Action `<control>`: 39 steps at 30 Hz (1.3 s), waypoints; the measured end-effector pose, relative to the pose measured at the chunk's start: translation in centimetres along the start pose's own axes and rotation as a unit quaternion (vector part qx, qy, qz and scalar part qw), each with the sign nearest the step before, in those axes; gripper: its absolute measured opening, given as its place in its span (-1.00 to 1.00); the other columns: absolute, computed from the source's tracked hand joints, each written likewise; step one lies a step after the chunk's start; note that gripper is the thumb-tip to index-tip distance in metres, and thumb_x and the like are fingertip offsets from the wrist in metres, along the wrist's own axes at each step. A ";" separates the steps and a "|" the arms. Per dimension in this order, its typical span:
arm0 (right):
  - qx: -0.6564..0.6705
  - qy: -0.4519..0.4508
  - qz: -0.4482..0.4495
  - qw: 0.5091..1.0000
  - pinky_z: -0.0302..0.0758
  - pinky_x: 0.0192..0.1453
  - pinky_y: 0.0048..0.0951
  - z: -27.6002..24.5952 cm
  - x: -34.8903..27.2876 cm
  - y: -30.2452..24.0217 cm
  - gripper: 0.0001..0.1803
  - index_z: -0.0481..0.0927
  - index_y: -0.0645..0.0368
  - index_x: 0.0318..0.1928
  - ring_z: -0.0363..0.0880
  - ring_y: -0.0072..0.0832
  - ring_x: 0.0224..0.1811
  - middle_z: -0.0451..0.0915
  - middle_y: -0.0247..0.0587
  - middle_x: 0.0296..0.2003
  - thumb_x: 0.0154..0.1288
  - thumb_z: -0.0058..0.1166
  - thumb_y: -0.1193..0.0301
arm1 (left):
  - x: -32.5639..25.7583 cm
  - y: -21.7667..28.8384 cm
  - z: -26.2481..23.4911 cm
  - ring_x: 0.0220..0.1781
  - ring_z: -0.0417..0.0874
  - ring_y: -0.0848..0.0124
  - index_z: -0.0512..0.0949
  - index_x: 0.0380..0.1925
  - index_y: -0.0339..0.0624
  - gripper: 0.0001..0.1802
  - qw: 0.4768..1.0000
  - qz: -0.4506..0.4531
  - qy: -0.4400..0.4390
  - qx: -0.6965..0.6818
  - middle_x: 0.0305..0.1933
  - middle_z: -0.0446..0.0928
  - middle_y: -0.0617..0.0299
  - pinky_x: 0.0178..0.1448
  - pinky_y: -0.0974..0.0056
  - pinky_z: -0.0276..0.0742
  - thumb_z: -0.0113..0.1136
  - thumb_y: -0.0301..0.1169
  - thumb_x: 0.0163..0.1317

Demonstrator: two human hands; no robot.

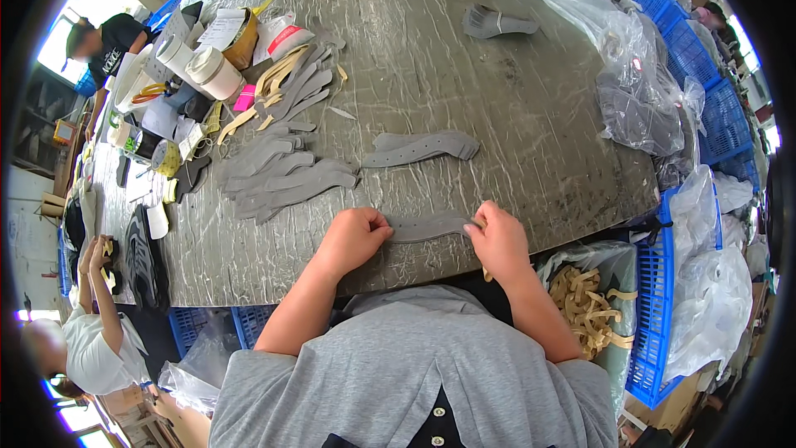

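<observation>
A long, curved grey cut piece [427, 226] with small dark marks along it lies across the near part of the table. My left hand [355, 241] pinches its left end, while my right hand [499, 239] grips the right end between thumb and fingers. Just beyond it rests a small stack of similar grey pieces [421, 149] with a row of dots. To the left of that, a larger fanned pile of grey pieces [278, 170] spreads over the tabletop.
Cups, a white container [214, 73] and tan strips [280, 70] crowd the left side. A tied grey bundle [499, 23] lies at the far right. Plastic-wrapped grey pieces [638, 108] sit at the right edge. Tan scraps [584, 303] fill a lined bin beside a blue crate [655, 307]. Co-workers are at left.
</observation>
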State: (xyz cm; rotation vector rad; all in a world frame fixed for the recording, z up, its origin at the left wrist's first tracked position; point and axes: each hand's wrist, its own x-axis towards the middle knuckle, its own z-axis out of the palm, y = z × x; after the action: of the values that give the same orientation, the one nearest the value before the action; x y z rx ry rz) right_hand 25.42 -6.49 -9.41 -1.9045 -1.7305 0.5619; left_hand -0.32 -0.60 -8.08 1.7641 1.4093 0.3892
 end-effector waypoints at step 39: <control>-0.169 -0.063 -0.168 0.969 0.56 -0.40 -0.24 0.1 -2.6 -0.4 -0.47 0.59 -0.31 0.15 0.61 -0.22 -0.46 0.43 -0.11 0.00 0.17 0.07 0.48 | 0.6 -0.5 0.6 -0.35 0.62 -0.06 0.62 -0.43 -0.25 -0.83 0.988 0.077 0.050 0.127 -0.44 0.62 -0.03 -0.20 0.05 0.53 0.28 -0.36 0.12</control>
State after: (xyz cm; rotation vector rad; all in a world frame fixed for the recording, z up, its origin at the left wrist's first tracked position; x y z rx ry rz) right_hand 24.79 -9.00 -9.28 -1.7551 -2.2926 0.2759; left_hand 0.03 -0.27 -8.98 2.0946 1.4470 0.3994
